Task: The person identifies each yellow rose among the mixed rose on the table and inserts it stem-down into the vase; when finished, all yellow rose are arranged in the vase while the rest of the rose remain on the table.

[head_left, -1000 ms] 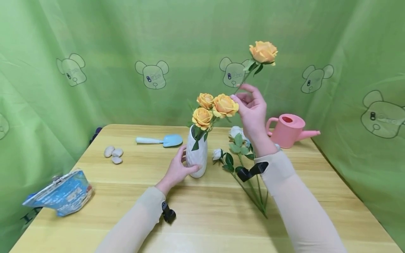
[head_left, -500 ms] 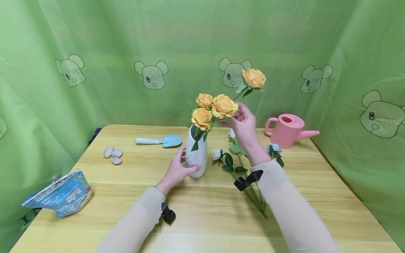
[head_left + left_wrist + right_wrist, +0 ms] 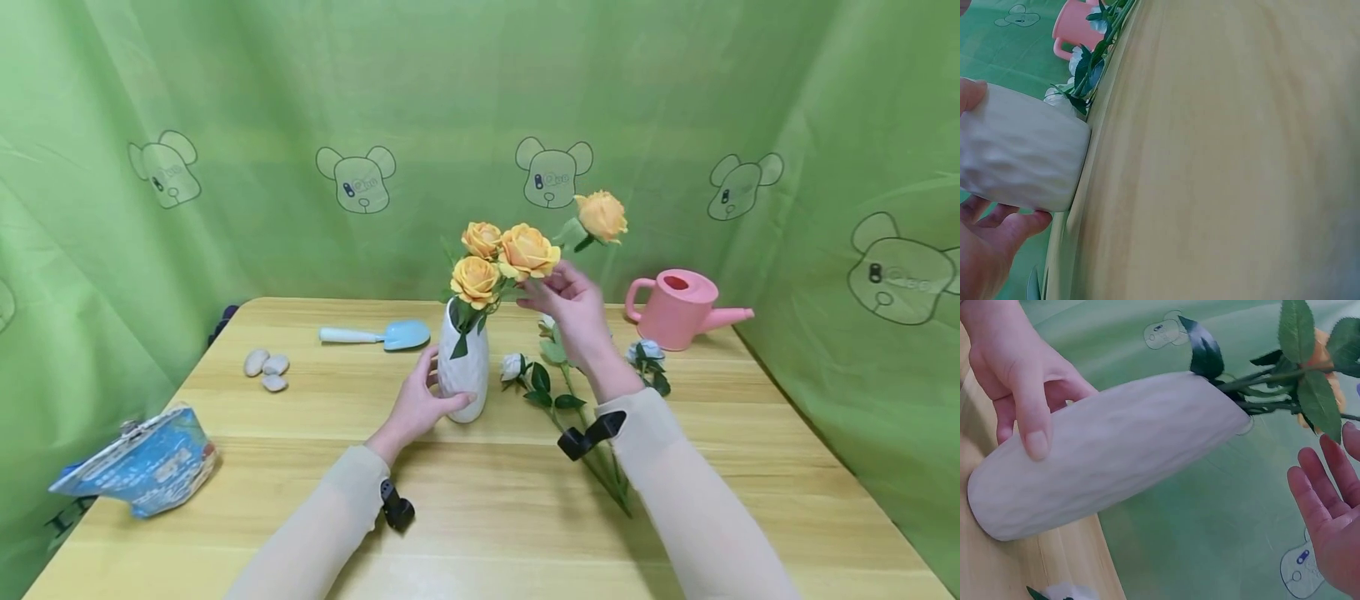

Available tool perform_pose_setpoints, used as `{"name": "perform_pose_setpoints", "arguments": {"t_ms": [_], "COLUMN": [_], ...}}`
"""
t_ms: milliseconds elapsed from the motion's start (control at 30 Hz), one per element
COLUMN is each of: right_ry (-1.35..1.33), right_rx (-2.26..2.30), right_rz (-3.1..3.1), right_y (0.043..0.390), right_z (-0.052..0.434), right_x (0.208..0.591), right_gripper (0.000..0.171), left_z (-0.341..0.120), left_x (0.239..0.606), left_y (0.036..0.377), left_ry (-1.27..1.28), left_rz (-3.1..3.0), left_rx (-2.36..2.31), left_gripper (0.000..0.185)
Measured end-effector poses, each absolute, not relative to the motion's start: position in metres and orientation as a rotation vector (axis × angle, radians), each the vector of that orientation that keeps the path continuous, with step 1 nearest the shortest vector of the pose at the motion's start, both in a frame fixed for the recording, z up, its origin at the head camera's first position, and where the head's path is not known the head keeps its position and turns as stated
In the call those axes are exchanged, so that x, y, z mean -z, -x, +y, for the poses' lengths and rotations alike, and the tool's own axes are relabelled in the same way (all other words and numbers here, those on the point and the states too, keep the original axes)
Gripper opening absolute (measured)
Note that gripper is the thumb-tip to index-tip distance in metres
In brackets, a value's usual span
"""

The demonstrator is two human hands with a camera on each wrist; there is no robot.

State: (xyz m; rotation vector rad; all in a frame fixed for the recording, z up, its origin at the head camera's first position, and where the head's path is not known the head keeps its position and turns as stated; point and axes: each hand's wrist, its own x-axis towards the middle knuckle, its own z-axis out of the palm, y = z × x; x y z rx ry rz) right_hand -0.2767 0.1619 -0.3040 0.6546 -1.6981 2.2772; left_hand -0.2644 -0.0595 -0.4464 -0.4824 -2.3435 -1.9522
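Observation:
My left hand (image 3: 412,408) grips the lower part of a white textured vase (image 3: 465,367) standing on the table, thumb in front and fingers behind. Three yellow-orange roses (image 3: 476,282) stand in the vase, their leaves over its mouth. Beside them my right hand (image 3: 573,312) pinches the stem of another orange rose (image 3: 602,217), whose bloom leans out to the right above the hand. Most of that stem is hidden behind the fingers and blooms. The right wrist view shows stems and leaves (image 3: 1319,403) coming out of the vase mouth near the right fingertips (image 3: 1300,478).
White roses (image 3: 513,366) and a pale blue rose (image 3: 647,351) lie right of the vase. A pink watering can (image 3: 675,312) stands behind them. Leftward are a blue trowel (image 3: 405,335), three grey stones (image 3: 275,365) and a blue bag (image 3: 168,462). Green curtains (image 3: 450,83) surround the table.
My right hand has come down and slightly left with the orange rose, whose bloom now sits lower, close to the roses in the vase. The left hand stays on the vase.

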Motion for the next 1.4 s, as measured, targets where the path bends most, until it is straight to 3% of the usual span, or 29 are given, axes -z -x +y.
{"name": "perform_pose_setpoints", "arguments": {"t_ms": [167,467,700,800,1133,1400], "right_ry": [-0.643,-0.394,-0.273,-0.270,-0.325,-0.434], "right_rx": [-2.288,-2.525,-2.633,-2.647,-2.716,-2.700], "right_rz": [-1.577,-1.234,-1.166,-1.227,-1.494,-1.565], "right_y": [0.273,0.261,0.266,0.274,0.284,0.286], "right_z": [0.166,0.148,0.141,0.141,0.146,0.149], "right_x": [0.300,0.287,0.277,0.275,0.284,0.296], "right_gripper": [0.019,0.008,0.010,0.008,0.036,0.019], "left_z": [-0.061,-0.063,-0.061,-0.060,-0.059,-0.067], "left_x": [0.446,0.446,0.421,0.415,0.420,0.421], "left_y": [0.265,0.265,0.248,0.244,0.246,0.248], "left_ry": [0.488,0.496,0.534,0.536,0.541,0.591], "left_rz": [-2.343,-2.354,-2.347,-2.359,-2.366,-2.372], "left_rx": [1.941,1.926,1.934,1.924,1.942,2.036], "left_gripper": [0.076,0.076,0.072,0.072,0.073,0.079]}}
